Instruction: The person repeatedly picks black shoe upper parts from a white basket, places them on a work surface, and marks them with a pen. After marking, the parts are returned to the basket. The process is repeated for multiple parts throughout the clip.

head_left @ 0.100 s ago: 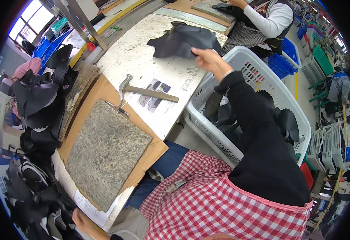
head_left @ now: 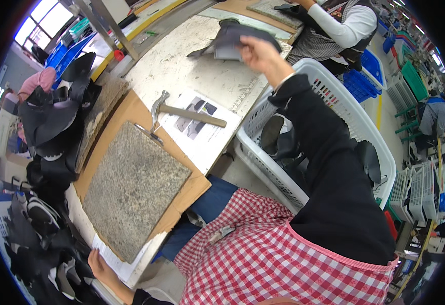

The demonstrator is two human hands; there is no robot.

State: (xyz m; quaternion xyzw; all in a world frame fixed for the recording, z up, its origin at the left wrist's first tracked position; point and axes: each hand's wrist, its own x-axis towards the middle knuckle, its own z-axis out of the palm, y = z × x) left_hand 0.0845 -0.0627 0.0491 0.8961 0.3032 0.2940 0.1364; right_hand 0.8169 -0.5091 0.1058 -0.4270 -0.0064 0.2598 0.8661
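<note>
At the far end of the white table, my right hand (head_left: 260, 56) pinches the near edge of a black leather piece (head_left: 243, 34). That edge is raised, and part of its greyish underside shows. Down at the lower left, my left hand (head_left: 102, 268) rests by the table's corner beside a printed sheet (head_left: 108, 254), fingers loosely stretched with nothing seen in them. Between the hands, a claw hammer with a wooden handle (head_left: 194, 115) lies across another printed sheet (head_left: 192, 145). A speckled stone slab (head_left: 136, 188) lies on brown cardboard (head_left: 198, 187), with a pen-like tool (head_left: 149, 133) at its far corner.
Right of the table stands a white plastic basket (head_left: 329, 76) holding black leather parts (head_left: 367, 160). More black pieces (head_left: 52, 119) are heaped along the left side. Across the table's far end, a co-worker's white sleeve (head_left: 342, 28) shows beside another slab (head_left: 273, 12).
My right hand has moved up and slightly left, lifting the leather's near edge so its underside shows. My left hand has shifted slightly up along the table's corner.
</note>
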